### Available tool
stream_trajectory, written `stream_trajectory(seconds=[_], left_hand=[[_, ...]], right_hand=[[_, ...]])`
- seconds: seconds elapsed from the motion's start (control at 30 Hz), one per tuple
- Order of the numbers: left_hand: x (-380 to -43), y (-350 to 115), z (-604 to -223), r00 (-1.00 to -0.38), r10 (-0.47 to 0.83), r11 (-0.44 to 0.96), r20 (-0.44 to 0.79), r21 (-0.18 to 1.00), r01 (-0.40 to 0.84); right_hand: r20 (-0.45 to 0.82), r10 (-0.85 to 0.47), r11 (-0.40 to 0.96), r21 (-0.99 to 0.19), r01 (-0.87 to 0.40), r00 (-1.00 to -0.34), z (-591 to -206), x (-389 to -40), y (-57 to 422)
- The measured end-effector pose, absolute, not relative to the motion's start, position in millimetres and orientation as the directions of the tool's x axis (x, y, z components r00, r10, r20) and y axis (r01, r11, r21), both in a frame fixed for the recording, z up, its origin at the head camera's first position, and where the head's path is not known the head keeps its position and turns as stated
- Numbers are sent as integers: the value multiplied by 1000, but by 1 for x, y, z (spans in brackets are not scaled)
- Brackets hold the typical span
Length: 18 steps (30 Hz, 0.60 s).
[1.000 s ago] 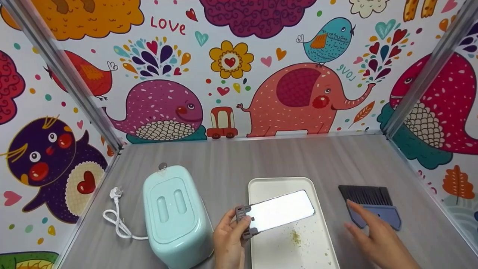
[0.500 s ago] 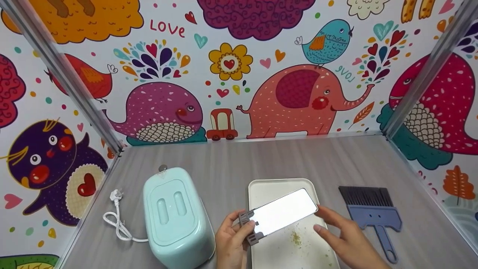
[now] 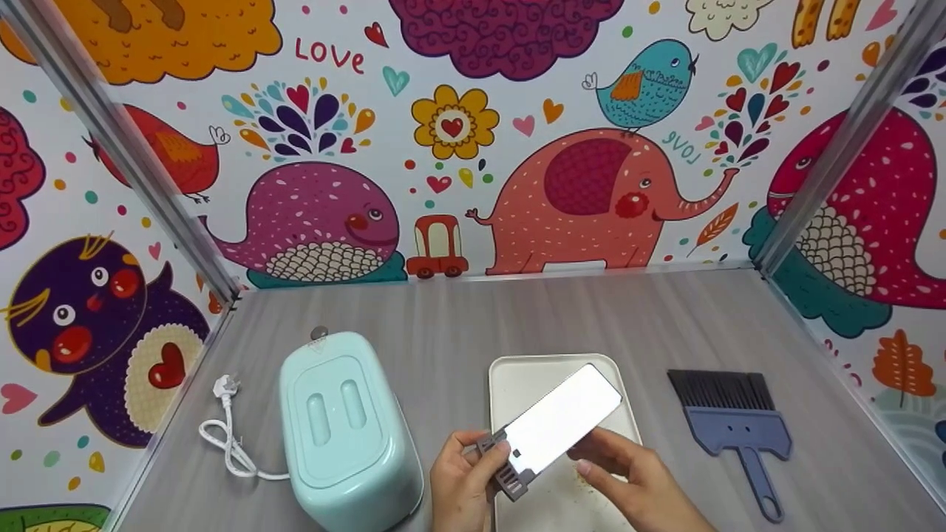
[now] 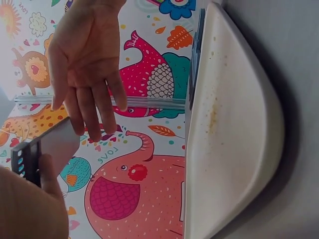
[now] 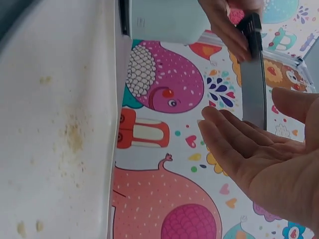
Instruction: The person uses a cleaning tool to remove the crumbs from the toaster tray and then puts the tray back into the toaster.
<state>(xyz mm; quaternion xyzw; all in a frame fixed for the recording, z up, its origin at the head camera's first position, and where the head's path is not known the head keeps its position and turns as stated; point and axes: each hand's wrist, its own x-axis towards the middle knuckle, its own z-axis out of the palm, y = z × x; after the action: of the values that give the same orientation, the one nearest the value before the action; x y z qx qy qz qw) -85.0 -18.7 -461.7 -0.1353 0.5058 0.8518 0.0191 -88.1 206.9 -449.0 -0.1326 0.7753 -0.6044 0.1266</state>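
Note:
A shiny metal crumb tray (image 3: pixel 563 417) with a grey plastic end tilts above a cream baking tray (image 3: pixel 517 367). By that grey end, my left hand (image 3: pixel 462 480) pinches it, thumb on top. My right hand (image 3: pixel 639 480) is at the crumb tray's lower right edge; in the right wrist view its fingers (image 5: pixel 239 137) extend loosely under the metal plate (image 5: pixel 254 94), seemingly touching or very near its edge. Yellowish crumbs (image 4: pixel 213 117) are scattered on the baking tray, partly hidden behind my right hand in the head view.
A mint-green toaster (image 3: pixel 340 421) with a closed lid stands to the left, its white cord and plug (image 3: pixel 229 436) beside it. On the right lies a blue brush (image 3: pixel 739 428) with black bristles. Patterned panels (image 3: pixel 443 185) enclose the grey tabletop (image 3: pixel 436 325).
My right hand has moved left from near the brush to the crumb tray's edge. The crumb tray has turned, its far end swinging upward in view, while my left hand kept hold of it.

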Motion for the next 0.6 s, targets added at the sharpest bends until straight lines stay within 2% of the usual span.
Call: stream_trajectory(seconds=[0.3, 0.6], left_hand=[[-83, -17, -464, -964, -47, -487, -263, 848, -208], [-79, -14, -466, -979, -15, -515, -203, 841, -167]], right_hand=[[84, -424, 177, -969, -174, -902, -463, -82, 193], [-14, -448, 120, -992, -45, -894, -461, -78, 190]])
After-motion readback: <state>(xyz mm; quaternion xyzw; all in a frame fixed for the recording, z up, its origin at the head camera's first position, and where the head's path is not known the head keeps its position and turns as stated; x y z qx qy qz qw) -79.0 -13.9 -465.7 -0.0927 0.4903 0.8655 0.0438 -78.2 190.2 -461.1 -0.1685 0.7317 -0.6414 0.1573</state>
